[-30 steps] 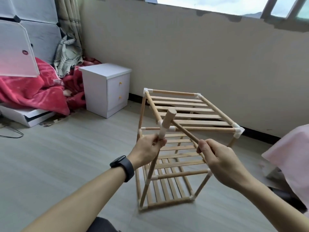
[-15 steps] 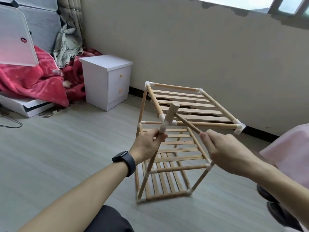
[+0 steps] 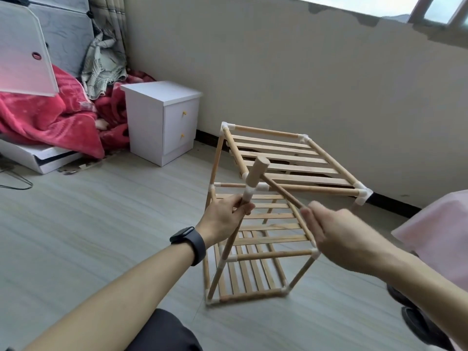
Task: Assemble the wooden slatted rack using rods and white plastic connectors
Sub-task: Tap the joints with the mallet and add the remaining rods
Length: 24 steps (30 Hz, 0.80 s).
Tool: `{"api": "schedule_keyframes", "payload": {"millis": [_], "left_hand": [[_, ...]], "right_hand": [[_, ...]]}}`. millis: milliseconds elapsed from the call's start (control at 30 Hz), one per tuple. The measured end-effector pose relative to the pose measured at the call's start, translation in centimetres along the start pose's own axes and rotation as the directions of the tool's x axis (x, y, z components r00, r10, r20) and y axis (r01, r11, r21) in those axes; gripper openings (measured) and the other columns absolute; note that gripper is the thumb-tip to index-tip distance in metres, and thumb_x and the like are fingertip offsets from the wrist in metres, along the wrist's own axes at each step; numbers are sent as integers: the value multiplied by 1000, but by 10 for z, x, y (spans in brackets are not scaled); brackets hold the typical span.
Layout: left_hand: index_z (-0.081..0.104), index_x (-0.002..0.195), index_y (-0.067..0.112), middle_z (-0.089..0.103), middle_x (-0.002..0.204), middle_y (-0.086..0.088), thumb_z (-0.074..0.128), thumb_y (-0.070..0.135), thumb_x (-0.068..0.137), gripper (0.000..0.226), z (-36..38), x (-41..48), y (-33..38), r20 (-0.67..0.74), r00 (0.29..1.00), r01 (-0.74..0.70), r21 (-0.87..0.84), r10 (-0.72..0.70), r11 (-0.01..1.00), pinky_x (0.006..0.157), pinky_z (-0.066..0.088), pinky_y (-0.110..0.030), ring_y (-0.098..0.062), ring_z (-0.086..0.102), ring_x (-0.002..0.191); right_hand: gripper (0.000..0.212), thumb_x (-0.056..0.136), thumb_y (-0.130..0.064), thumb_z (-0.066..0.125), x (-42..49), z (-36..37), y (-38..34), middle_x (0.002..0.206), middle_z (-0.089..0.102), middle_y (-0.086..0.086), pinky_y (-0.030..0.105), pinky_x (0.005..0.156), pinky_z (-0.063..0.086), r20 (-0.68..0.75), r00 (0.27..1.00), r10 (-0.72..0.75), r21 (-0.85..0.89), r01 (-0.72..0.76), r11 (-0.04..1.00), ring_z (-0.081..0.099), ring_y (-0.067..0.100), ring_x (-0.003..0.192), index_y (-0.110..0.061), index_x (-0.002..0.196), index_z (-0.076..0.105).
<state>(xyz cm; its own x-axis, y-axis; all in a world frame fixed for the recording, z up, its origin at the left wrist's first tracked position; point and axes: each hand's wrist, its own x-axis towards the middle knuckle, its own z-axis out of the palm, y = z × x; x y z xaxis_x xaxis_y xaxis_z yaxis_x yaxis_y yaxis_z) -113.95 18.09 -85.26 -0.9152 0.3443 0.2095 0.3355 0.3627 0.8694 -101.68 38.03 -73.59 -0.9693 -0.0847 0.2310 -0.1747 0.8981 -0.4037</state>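
Note:
A wooden slatted rack (image 3: 278, 158) with several slatted shelves stands on the floor, its rods joined by white plastic connectors. My left hand (image 3: 222, 219) grips an upright corner rod just below a white connector (image 3: 249, 192). A small wooden mallet (image 3: 258, 171) hovers over that connector, its head right above it. My right hand (image 3: 336, 234) holds the mallet's handle at its lower end. Another white corner connector (image 3: 363, 196) sits at the rack's right top corner.
A white two-drawer nightstand (image 3: 162, 120) stands against the wall to the left of the rack. Red blankets (image 3: 50, 115) and a white panel (image 3: 22, 54) lie at far left. A pink surface (image 3: 440, 234) is at the right edge. Grey floor surrounds the rack.
The view has shifted a little and the rack sits slightly higher in frame. The mallet head stays over the connector, and both hands keep their holds.

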Motion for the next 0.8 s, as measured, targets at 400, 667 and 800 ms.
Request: {"api": "schedule_keyframes", "payload": {"millis": [400,667,800], "left_hand": [[66,109,24,72,98,10,54,46,100,27,0,3,-5,9,1000,-12,-2,12,1000,88,58,-43,-11,68,97],[66,108,25,72,97,9,53,48,99,29,1,3,-5,11,1000,-15,14,15,1000,86,59,-42,-11,68,95],[65,107,24,72,95,10,52,50,99,30,2,3,-6,11,1000,-8,15,8,1000,86,59,-40,-9,68,95]], "right_hand": [[32,107,-30,41,2,-1,3,51,55,-10,16,36,30,-348,937,23,208,53,977,45,7,39,-19,83,57],[32,106,-35,39,2,0,4,50,51,-5,20,36,30,-370,929,-18,236,113,965,41,8,37,-20,84,56],[36,105,-43,37,2,4,7,50,57,-6,20,38,36,-2,999,46,-24,-46,999,48,7,39,-24,80,55]]}}
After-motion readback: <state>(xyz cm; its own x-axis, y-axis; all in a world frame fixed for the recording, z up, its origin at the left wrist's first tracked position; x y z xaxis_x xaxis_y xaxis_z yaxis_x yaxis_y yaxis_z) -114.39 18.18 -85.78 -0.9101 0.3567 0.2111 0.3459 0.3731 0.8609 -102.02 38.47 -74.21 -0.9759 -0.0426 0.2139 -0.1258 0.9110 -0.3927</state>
